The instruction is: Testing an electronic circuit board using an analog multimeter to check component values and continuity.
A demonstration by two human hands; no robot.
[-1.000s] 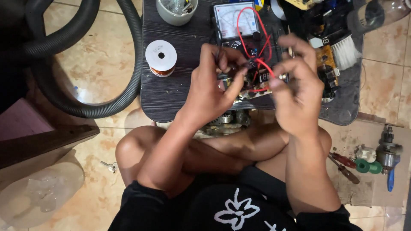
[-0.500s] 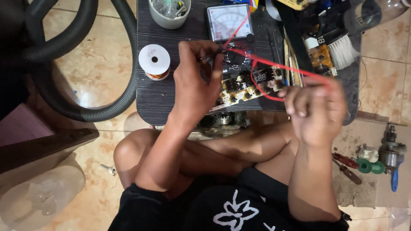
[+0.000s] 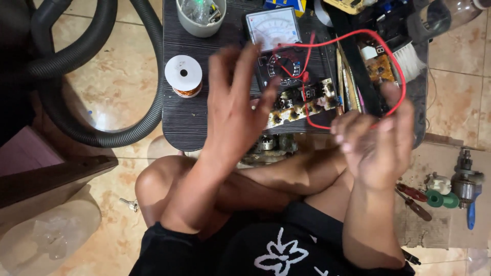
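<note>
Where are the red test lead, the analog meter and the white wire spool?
red test lead [image 3: 358, 33]: head view, top of its loop.
analog meter [image 3: 272, 25]: head view, pale dial face.
white wire spool [image 3: 183, 73]: head view, upper flange.

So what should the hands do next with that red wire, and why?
Probably bring the right hand, which pinches the looping red wire lead, back down to the tan circuit board. The left hand hovers open above that board, and the lead runs from the grey dial meter beside it.

L hand [image 3: 235, 107] raised, fingers spread | R hand [image 3: 376, 140] fingers curled, pinching
</note>
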